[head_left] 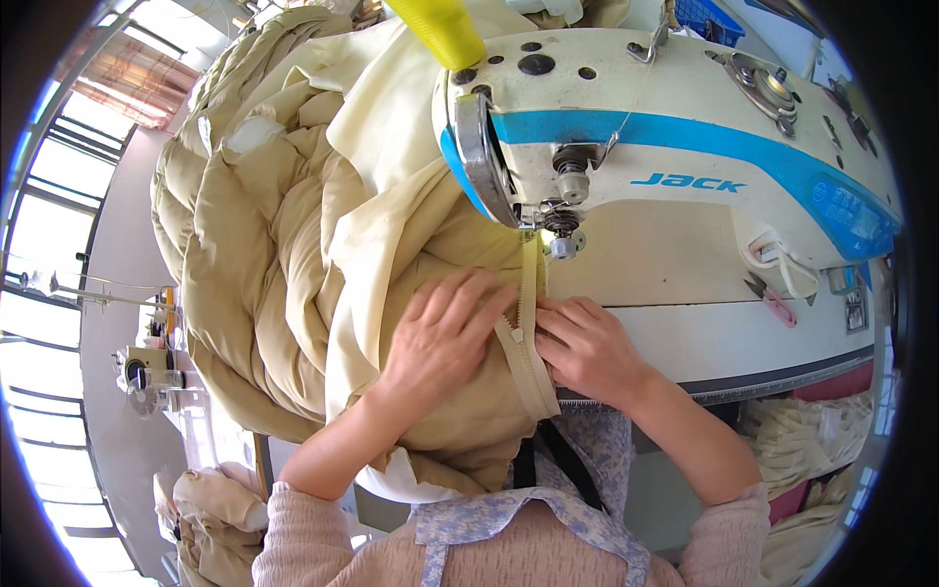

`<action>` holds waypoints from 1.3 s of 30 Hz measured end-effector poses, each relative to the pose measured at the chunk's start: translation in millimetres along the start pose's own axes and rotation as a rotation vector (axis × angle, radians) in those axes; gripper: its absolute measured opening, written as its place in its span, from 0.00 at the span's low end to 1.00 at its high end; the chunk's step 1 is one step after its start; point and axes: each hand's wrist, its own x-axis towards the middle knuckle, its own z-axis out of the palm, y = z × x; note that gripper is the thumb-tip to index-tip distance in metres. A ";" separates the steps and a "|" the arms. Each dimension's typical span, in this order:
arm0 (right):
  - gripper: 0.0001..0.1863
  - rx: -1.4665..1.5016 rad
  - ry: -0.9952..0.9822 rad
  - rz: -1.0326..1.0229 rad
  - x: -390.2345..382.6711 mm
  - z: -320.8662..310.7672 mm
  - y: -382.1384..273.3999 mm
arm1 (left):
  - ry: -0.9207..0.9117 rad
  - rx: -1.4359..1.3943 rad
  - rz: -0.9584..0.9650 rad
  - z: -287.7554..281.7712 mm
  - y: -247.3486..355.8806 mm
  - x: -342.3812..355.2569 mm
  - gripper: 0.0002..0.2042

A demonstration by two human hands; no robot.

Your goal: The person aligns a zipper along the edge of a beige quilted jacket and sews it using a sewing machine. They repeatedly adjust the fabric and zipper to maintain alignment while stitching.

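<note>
Closest in, on the near side of the sewing machine (675,83), are the person's pale pink knitted sleeves (308,533) and a blue-and-white patterned apron (489,517). Just ahead of these, still on the near side of the machine, a beige zip (531,377) curves toward the needle area, its far end reaching under the machine's head and its near end hanging at the bench's (685,338) front edge. The left hand (445,328), left of the machine's needle and nearer than it, lies palm down with its fingers partly bent on the beige padded garment (284,264), fingertips beside the zip; whether it pinches any cloth cannot be told. The right hand (592,352), just nearer than the machine's needle, has its fingers bent close together against the zip's right edge; the fingertips are partly hidden, so its grip cannot be made out either. The garment spreads in puffy folds to the left of the machine, with a smooth cream panel (381,132) between the folds and the machine's head. Pink-handled snips (779,307) lie under the machine's right end. A yellow object (440,31) stands over the top of the machine's head, and a blue basket (711,22) sits beyond the machine. Farthest off, well left of the machine, a checked curtain (139,80) hangs by barred windows (47,328).
</note>
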 end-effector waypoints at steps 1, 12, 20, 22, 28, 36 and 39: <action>0.10 -0.006 0.005 -0.042 1.2 0.6 0.4 | 0.043 -0.080 0.029 8.4 2.5 4.6 0.29; 0.09 -0.016 -0.062 -0.034 -5.5 -5.5 -8.3 | 0.264 -0.391 0.122 38.1 -15.4 22.9 0.17; 0.13 0.025 -0.106 -0.028 -8.0 -6.0 -8.1 | 0.228 -0.312 0.218 39.5 -20.7 36.6 0.15; 0.13 0.039 -0.111 -0.020 -8.1 -6.5 -8.0 | 0.241 -0.311 0.231 42.5 -21.8 35.5 0.17; 0.13 0.053 -0.089 -0.019 -5.0 -5.9 -8.5 | 0.310 -0.317 0.298 48.1 -25.2 40.1 0.15; 0.16 0.044 -0.101 -0.026 -5.0 -6.1 -7.0 | 0.297 -0.351 0.329 56.1 -29.4 40.0 0.15; 0.17 0.041 -0.103 -0.021 -5.4 -5.9 -6.8 | 0.302 -0.370 0.346 61.4 -31.9 39.9 0.15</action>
